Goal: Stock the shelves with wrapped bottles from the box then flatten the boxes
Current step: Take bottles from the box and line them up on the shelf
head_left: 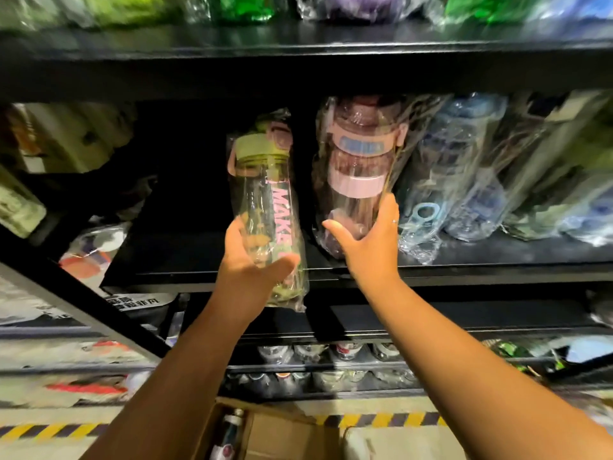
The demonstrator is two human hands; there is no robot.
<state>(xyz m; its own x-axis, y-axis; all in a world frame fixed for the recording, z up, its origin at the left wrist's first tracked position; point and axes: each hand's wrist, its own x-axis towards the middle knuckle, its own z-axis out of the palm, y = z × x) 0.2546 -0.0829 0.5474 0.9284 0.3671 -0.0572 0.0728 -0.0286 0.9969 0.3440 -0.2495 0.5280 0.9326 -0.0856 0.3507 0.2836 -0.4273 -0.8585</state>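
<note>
Green-capped bottle (265, 207) with pink lettering; black shelf (464, 257).

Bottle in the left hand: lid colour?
Light green lid, pink strap, on the wrapped bottle in the left hand. Head view.
</note>
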